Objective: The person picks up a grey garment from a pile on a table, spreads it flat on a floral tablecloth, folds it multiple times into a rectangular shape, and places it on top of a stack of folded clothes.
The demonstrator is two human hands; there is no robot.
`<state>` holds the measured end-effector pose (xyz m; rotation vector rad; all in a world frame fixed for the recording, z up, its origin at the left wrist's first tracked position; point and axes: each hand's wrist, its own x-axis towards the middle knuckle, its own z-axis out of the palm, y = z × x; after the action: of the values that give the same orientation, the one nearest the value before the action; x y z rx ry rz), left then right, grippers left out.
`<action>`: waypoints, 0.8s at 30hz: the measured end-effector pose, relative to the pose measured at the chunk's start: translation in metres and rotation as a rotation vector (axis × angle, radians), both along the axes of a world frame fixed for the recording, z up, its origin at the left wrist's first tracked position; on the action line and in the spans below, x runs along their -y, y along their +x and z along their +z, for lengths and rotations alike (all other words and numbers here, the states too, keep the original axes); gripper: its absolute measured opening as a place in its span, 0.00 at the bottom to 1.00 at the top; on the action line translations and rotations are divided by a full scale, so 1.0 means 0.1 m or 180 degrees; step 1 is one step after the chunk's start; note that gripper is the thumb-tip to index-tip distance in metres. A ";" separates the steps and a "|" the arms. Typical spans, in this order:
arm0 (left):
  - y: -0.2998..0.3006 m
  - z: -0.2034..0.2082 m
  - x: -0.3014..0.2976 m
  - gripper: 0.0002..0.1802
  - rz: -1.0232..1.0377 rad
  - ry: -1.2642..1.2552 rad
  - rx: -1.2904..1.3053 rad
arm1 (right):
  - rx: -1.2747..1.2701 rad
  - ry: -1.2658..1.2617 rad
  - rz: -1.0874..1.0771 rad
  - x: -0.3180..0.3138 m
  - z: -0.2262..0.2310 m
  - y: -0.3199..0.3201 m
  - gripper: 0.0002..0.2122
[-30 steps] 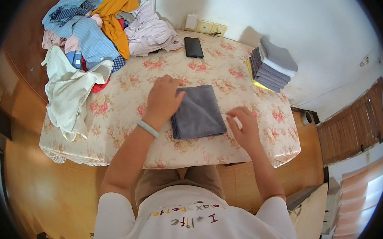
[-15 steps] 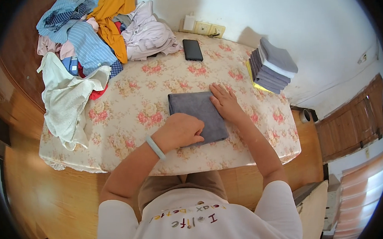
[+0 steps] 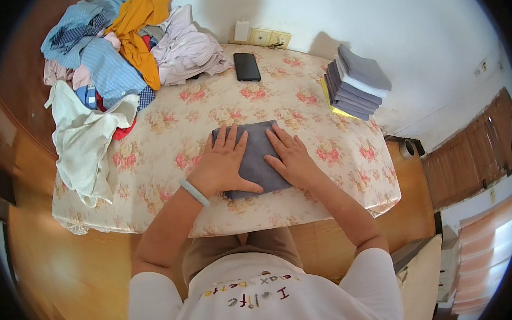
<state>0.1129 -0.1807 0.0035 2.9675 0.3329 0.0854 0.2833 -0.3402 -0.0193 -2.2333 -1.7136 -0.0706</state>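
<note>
A dark grey cloth (image 3: 256, 154), folded into a near-square, lies on the flowered tablecloth (image 3: 212, 211) in front of me. My left hand (image 3: 221, 162) rests flat on its left side, with fingers spread and a pale bangle (image 3: 194, 193) on the wrist. On the cloth's right side my right hand (image 3: 292, 160) also lies flat, fingers stretched out and apart. Both palms press on the cloth from above, and neither hand grips it. The cloth's outer side edges are partly hidden under my hands.
A stack of folded grey, white and yellow cloths (image 3: 356, 85) stands at the far right. Heaped clothes (image 3: 112, 66) fill the far left, with a cream garment (image 3: 82, 149) hanging over the table's edge. A black phone (image 3: 246, 66) lies near the wall sockets (image 3: 261, 37).
My left hand has opened from a curled shape and moved to the cloth's left side, now flat. My right hand has slid slightly inward on the cloth. The whole view has shifted a little.
</note>
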 end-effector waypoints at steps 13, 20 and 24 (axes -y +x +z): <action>0.08 -0.08 0.08 0.53 0.0012 0.0069 0.0706 | -0.2714 -0.0229 -0.1276 -0.13 0.24 0.35 0.26; 0.06 -0.08 0.07 0.45 -0.0271 0.0054 0.0531 | -0.3877 -0.0585 -0.0990 -0.20 0.44 0.21 0.19; 0.09 -0.03 0.02 0.43 -0.0205 -0.0244 0.0468 | -0.4188 -0.0803 -0.1038 -0.26 0.43 0.42 0.14</action>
<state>0.1218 -0.1830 0.0004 2.8722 0.2164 0.2752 0.3249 -0.3143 0.0234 -1.8463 -0.6341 1.2716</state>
